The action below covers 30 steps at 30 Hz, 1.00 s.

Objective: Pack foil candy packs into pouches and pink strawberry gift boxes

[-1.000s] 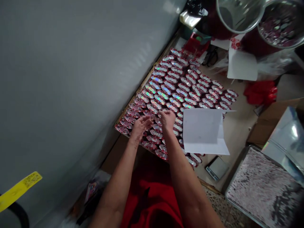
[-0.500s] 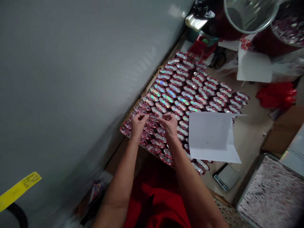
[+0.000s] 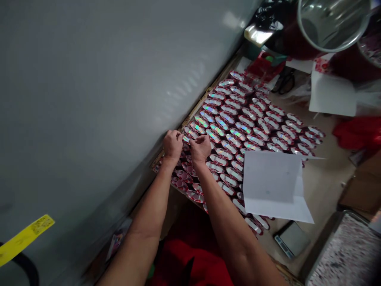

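Foil-topped cups [image 3: 238, 119] number well over fifty, too many to count exactly. There are two hands, the left hand [image 3: 172, 143] and the right hand [image 3: 200, 147]. There are two white paper sheets [image 3: 274, 184] and one digital scale [image 3: 291, 239].

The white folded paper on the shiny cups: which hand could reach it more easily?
Probably the right hand. It is nearer the white folded paper, which lies to its right over the shiny cups; the left hand is on the grey wall side, farther off.

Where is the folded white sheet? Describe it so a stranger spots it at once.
Find the rows of shiny red-and-silver pieces beside the grey wall. The folded white sheet lies over their near right corner. Unlike the other white sheet farther back, it covers pieces and shows a crease.
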### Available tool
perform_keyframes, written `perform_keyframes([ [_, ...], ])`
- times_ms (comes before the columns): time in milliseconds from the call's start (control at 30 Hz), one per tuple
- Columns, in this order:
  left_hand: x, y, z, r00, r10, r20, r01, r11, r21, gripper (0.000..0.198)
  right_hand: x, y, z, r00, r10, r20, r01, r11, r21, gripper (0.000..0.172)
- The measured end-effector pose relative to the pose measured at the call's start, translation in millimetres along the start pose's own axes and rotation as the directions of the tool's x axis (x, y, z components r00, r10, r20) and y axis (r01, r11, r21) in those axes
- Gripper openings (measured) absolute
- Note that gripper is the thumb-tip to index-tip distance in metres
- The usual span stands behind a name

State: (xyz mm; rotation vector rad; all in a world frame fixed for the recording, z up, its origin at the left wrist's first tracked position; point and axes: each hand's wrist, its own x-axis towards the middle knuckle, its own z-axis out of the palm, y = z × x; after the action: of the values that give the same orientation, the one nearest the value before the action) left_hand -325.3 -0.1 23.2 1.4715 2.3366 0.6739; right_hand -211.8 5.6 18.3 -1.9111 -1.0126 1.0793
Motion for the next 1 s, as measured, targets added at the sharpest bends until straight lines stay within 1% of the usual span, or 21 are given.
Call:
perform_keyframes([
  [133,1.6,0.3,2.6,1.0,0.017,0.008,-0.017,1.0,0.001,0.009,-3.2,-2.0,-1.3,1.0,0.002,-0.003,-0.002,1.0,-0.001,0.022],
  [367,4.0,2.8,3.1,0.999,0.006,0.041,-0.008,0.999,0.034,0.008,-4.0,-2.7,-1.7,1.0,-0.001,-0.004,0.001,1.0,0.015,0.023],
  [667,3.0,3.1,4.3,0.999,-0.001,0.05,-0.001,0.999,0.045,0.008,-2.4,-6.8,-1.0,1.0,0.016,0.01,-0.015,0.996,-0.093,0.021],
  [800,1.6,6.4,4.2,0.999,-0.017,0.045,0.015,0.998,0.06,0.008,-0.3,-9.9,-0.4,1.0,0.006,0.029,-0.001,0.983,-0.185,0.02],
  [900,1.1,9.6,3.1,0.998,-0.056,0.023,0.054,0.996,0.074,0.031,1.2,-14.7,-5.1,0.998,0.013,0.059,0.007,0.942,-0.335,0.025],
  [933,1.0,10.5,2.5,0.997,-0.075,0.029,0.073,0.994,0.086,0.035,1.7,-16.5,-7.8,0.997,0.018,0.071,0.01,0.922,-0.388,0.028],
  [1000,0.8,12.1,1.3,0.992,-0.116,0.051,0.11,0.988,0.11,0.031,2.7,-19.4,-14.4,0.995,0.031,0.092,0.016,0.881,-0.473,0.029],
])
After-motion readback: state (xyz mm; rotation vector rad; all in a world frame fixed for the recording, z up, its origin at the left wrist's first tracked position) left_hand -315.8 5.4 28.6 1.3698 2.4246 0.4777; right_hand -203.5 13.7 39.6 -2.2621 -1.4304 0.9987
